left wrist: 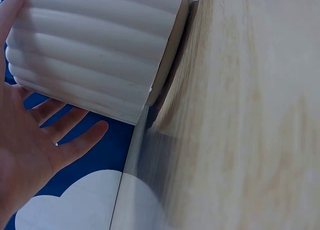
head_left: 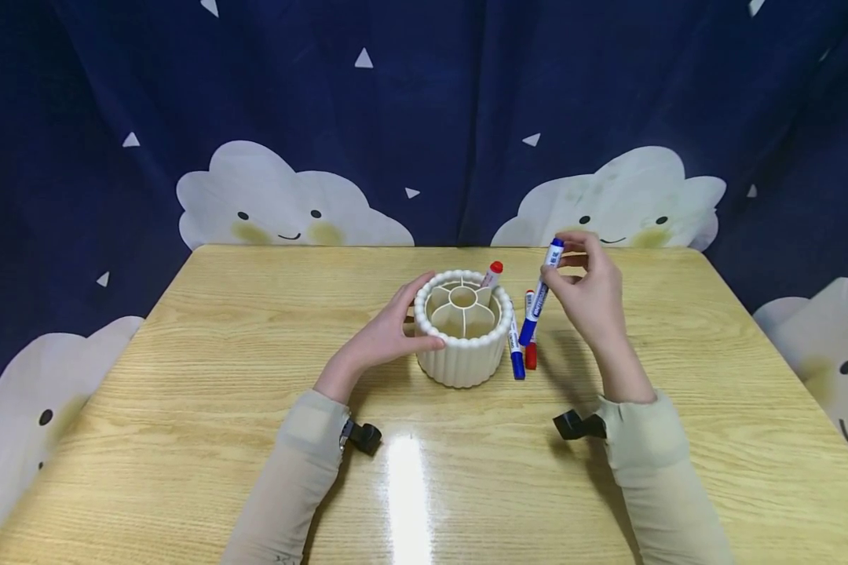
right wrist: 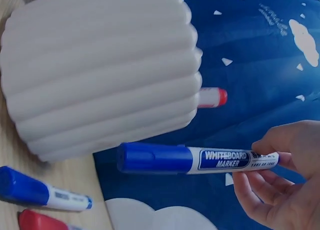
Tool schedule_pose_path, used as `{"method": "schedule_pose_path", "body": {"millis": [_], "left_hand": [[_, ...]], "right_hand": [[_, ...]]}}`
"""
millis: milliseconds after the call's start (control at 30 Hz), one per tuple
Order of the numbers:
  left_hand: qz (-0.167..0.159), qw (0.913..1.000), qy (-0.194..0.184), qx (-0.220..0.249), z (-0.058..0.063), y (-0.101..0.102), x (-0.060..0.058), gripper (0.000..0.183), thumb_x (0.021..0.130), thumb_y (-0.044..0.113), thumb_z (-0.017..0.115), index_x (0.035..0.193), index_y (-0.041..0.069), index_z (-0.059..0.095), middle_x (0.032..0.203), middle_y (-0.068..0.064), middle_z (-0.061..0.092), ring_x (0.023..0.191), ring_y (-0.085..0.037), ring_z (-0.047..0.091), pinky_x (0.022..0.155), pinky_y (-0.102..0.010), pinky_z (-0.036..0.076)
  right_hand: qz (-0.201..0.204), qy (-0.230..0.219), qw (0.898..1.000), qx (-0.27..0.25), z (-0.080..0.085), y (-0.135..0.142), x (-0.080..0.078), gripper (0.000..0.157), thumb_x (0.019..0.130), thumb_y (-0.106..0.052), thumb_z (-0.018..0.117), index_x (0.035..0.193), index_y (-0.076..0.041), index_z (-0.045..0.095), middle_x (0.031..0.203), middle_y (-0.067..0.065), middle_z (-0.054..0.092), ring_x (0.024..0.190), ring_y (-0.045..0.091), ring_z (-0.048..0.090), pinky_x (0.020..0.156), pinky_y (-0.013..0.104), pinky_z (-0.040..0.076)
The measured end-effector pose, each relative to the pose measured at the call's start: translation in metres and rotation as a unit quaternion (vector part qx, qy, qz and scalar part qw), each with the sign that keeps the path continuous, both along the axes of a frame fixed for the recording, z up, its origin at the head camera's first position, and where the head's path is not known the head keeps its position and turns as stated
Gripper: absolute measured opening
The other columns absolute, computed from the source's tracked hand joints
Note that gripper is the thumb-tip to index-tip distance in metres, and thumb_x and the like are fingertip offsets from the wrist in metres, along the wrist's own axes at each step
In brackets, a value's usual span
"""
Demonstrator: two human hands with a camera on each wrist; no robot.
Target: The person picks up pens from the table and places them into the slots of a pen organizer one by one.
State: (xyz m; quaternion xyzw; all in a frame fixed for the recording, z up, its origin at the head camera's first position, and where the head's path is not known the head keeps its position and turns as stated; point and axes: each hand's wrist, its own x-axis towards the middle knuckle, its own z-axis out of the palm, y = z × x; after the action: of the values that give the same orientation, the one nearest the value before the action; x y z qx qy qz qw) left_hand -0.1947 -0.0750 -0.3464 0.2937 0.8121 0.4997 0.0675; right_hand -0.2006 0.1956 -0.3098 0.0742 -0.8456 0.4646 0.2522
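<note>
A round white pen holder [head_left: 462, 361] with ribbed sides and a beaded rim stands upright on the table. Petal-like dividers split its inside, and a red-capped marker [head_left: 492, 275] sticks out of a compartment at the back right. My left hand [head_left: 403, 326] holds the holder from its left side, thumb at the front rim, fingers around the back. To the holder's right, my right hand [head_left: 590, 286] pinches a blue whiteboard marker [right wrist: 220, 159] near its upper end, the big blue cap slanting downward. Beneath it lie another blue marker [right wrist: 45, 190] and a red marker [right wrist: 42, 221].
The light wooden table [head_left: 254, 314] reaches back to a dark blue curtain [head_left: 424, 94] printed with clouds and triangles. Black wrist-camera mounts sit at both cuffs, low over the table. A bright glare streak lies on the wood in front of the holder.
</note>
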Motion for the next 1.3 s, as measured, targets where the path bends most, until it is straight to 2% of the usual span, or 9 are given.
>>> {"method": "schedule_pose_path", "body": {"millis": [367, 733, 933, 1100, 1300], "left_hand": [[0.002, 1.0000, -0.007, -0.002, 0.000, 0.000, -0.001, 0.089, 0.068, 0.030, 0.070, 0.136, 0.027, 0.012, 0.136, -0.004, 0.019, 0.112, -0.016, 0.038, 0.088, -0.029, 0.039], [0.003, 1.0000, -0.007, -0.004, 0.001, 0.000, 0.000, 0.088, 0.069, 0.028, 0.070, 0.136, 0.026, 0.012, 0.137, -0.005, 0.019, 0.111, -0.017, 0.039, 0.087, -0.030, 0.039], [-0.003, 0.9999, -0.012, 0.005, 0.000, 0.001, -0.001, 0.089, 0.069, 0.027, 0.070, 0.137, 0.024, 0.012, 0.136, -0.005, 0.019, 0.112, -0.018, 0.038, 0.088, -0.032, 0.038], [0.001, 0.9999, -0.013, 0.001, -0.001, 0.000, -0.001, 0.089, 0.069, 0.028, 0.070, 0.136, 0.027, 0.012, 0.137, -0.004, 0.018, 0.113, -0.017, 0.037, 0.088, -0.031, 0.038], [-0.001, 1.0000, -0.008, -0.001, -0.001, 0.000, -0.001, 0.089, 0.069, 0.028, 0.070, 0.136, 0.027, 0.012, 0.136, -0.004, 0.019, 0.113, -0.016, 0.037, 0.088, -0.029, 0.038]], "right_hand": [[0.012, 0.091, 0.994, -0.064, 0.016, -0.005, 0.011, 0.040, 0.072, 0.000, 0.061, 0.110, -0.009, 0.049, 0.097, 0.004, 0.051, 0.081, 0.013, 0.053, 0.060, 0.017, 0.048], [0.016, 0.182, 0.975, -0.126, 0.026, -0.007, 0.019, 0.038, 0.072, 0.003, 0.061, 0.108, -0.006, 0.051, 0.099, 0.006, 0.051, 0.082, 0.018, 0.054, 0.065, 0.021, 0.049], [0.032, 0.198, 0.968, -0.150, 0.033, -0.013, 0.027, 0.037, 0.071, 0.006, 0.061, 0.106, -0.001, 0.050, 0.097, 0.007, 0.050, 0.081, 0.019, 0.054, 0.066, 0.022, 0.049], [0.050, 0.213, 0.962, -0.162, 0.028, -0.014, 0.023, 0.038, 0.070, 0.007, 0.062, 0.105, 0.000, 0.050, 0.096, 0.009, 0.051, 0.081, 0.019, 0.053, 0.065, 0.022, 0.049], [0.081, 0.204, 0.964, -0.148, 0.020, -0.020, 0.020, 0.037, 0.070, 0.009, 0.061, 0.104, 0.004, 0.047, 0.096, 0.007, 0.049, 0.082, 0.020, 0.053, 0.066, 0.024, 0.050]]}}
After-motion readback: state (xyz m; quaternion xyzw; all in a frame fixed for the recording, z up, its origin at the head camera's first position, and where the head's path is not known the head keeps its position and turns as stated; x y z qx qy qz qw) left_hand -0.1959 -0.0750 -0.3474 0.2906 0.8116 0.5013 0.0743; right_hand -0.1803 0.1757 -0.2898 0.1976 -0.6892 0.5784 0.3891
